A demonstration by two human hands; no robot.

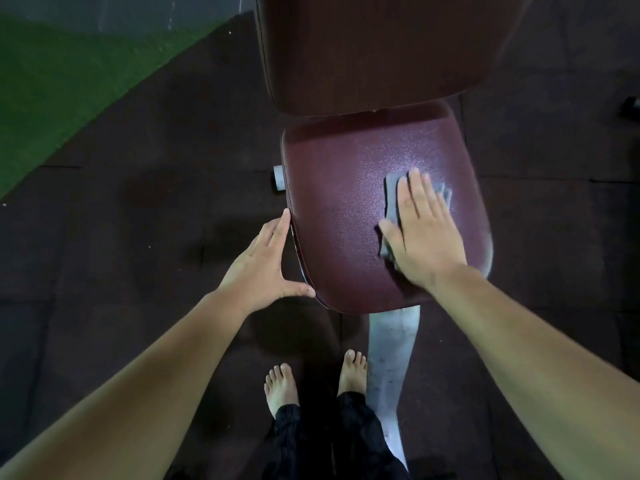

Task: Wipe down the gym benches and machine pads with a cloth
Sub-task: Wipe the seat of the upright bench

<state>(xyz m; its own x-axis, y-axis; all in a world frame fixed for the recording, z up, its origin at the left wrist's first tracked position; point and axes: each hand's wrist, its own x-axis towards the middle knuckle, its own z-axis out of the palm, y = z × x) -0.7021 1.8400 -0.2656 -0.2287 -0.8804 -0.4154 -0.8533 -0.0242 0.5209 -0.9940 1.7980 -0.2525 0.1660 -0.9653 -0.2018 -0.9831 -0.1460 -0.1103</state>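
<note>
Right hand (424, 233) is pressing the cloth (391, 195) flat-fingered on the seat pad (339, 209), left hand (263, 261) is bracing its edge with straight fingers, so even, overlapping strokes leftward are looking best.

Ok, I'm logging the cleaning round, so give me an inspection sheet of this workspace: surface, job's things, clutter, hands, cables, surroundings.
Surface: maroon seat pad, textured, with a light sheen around the cloth.
Job's things: grey cloth lying flat on the right half of the seat pad; backrest pad just beyond.
Clutter: nothing seen.
Hands: right hand flat on the cloth, pressing it down; left hand open, touching the seat pad's left edge.
Cables: nothing seen.
Surroundings: dark rubber floor, green turf at upper left, grey bench frame, bare feet beside it.
</note>
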